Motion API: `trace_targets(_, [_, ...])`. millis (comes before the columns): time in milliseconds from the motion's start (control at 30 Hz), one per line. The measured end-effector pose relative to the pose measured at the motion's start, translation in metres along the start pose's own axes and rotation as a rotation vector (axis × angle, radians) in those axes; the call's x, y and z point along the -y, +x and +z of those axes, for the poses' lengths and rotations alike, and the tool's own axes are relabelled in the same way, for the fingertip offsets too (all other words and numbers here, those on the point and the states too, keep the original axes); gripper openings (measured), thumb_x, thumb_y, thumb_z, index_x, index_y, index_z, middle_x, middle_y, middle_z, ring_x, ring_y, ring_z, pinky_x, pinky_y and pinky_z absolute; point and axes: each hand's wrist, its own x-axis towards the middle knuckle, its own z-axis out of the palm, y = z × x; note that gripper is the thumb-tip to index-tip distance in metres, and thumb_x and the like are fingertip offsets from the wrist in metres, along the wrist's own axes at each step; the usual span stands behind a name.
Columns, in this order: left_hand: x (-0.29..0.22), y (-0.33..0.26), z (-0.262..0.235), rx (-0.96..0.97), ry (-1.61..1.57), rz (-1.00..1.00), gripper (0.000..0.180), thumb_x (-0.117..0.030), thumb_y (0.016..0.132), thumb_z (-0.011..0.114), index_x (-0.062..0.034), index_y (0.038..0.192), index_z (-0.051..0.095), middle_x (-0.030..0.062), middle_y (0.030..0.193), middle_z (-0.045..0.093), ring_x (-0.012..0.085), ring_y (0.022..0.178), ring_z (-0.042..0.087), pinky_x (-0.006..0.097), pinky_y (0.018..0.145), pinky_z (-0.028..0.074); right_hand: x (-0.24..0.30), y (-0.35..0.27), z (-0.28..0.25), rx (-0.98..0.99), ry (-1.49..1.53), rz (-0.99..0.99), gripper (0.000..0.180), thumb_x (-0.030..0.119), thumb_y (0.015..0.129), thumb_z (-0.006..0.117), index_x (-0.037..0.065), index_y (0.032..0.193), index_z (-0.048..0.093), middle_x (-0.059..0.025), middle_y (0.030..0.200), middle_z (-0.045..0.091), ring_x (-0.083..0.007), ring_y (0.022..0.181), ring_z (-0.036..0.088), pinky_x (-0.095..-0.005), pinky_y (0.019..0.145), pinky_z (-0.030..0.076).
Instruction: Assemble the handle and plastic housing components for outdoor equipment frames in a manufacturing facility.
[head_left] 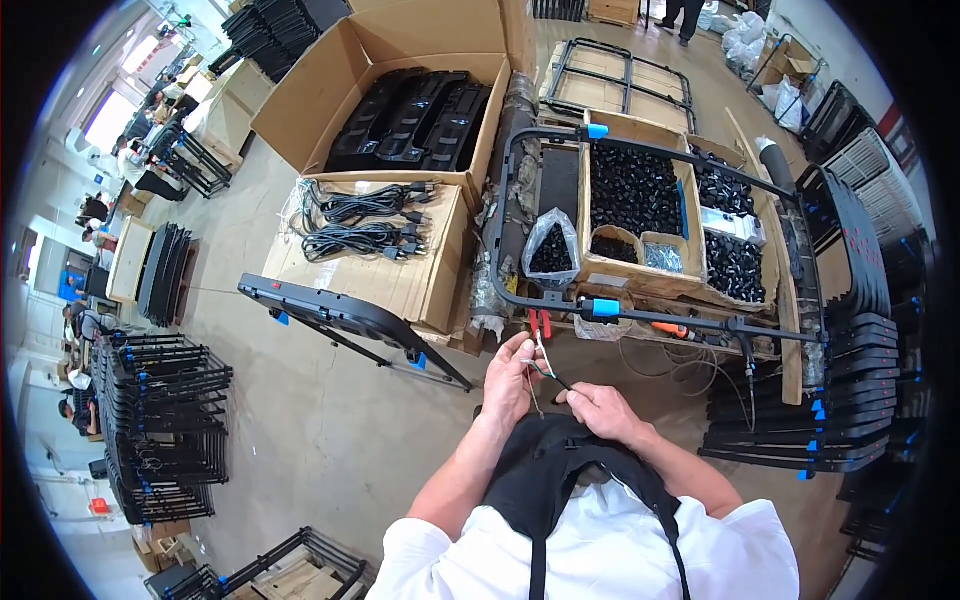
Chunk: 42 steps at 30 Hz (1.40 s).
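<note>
Close in front of my body, my left hand (508, 378) pinches thin coloured wires (537, 367) that come out of the end of a black cable. My right hand (602, 412) closes its fingers around the black cable (560, 382) itself, just to the right. Beyond my left hand, a red-handled tool (540, 322), perhaps pliers, hangs by the near bar of a black tubular frame (660, 318). The frame has blue clips and lies across the workbench. A clear plastic bag (552, 248) of small black parts sits inside the frame's left end.
Cardboard boxes hold black plastic parts (632, 185) and small screws (662, 257). Coiled black power cords (362, 222) lie on a carton to the left, near a standing black panel (330, 303). An orange power tool (670, 328) rests under the frame. Stacked frames (860, 390) stand right.
</note>
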Motion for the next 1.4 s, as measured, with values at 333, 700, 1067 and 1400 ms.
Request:
trace_targets(333, [0.006,-0.003,-0.016,0.070,0.860,0.234,0.029,-0.020,0.109,0.058,-0.0021,0.124,0.074,0.0059,0.119,0.072,0.0174,0.110,0.065,0.033,0.097,0.052,0.002,0.005,-0.001,0.031,0.192,0.079,0.033,0.023,0.107,0.051,-0.001,0.115,0.072,-0.0012,0.070,0.058,-0.0114,0.064,0.053,-0.0323,0.062,0.047])
trace_targets(700, [-0.004,-0.014,-0.014,0.169,0.589,0.130,0.034,-0.015,0.102,0.060,-0.0047,0.134,0.068,0.0095,0.124,0.071,0.0244,0.119,0.064,0.041,0.109,0.047,-0.021,0.016,0.012,-0.008,0.045,0.109,0.035,0.027,0.107,0.049,0.001,0.114,0.072,-0.0056,0.071,0.062,-0.0165,0.062,0.059,-0.0356,0.061,0.049])
trace_targets(1067, [0.010,0.005,-0.024,0.002,1.098,0.463,0.030,-0.025,0.113,0.049,0.0001,0.107,0.065,0.0103,0.086,0.072,0.0196,0.082,0.071,0.037,0.075,0.056,-0.006,0.023,0.019,-0.049,-0.416,0.006,0.033,0.032,0.107,0.049,0.003,0.103,0.064,-0.0277,0.093,0.071,-0.0512,0.090,0.068,-0.0603,0.081,0.052])
trace_targets(1400, [0.020,0.048,-0.037,-0.025,0.543,0.156,0.029,-0.031,0.115,0.049,-0.0064,0.105,0.062,0.0053,0.093,0.070,0.0141,0.086,0.067,0.032,0.075,0.055,-0.026,0.062,0.028,-0.034,-0.364,0.099,0.038,0.034,0.107,0.049,0.001,0.099,0.066,-0.0289,0.097,0.072,-0.0499,0.096,0.068,-0.0585,0.086,0.053])
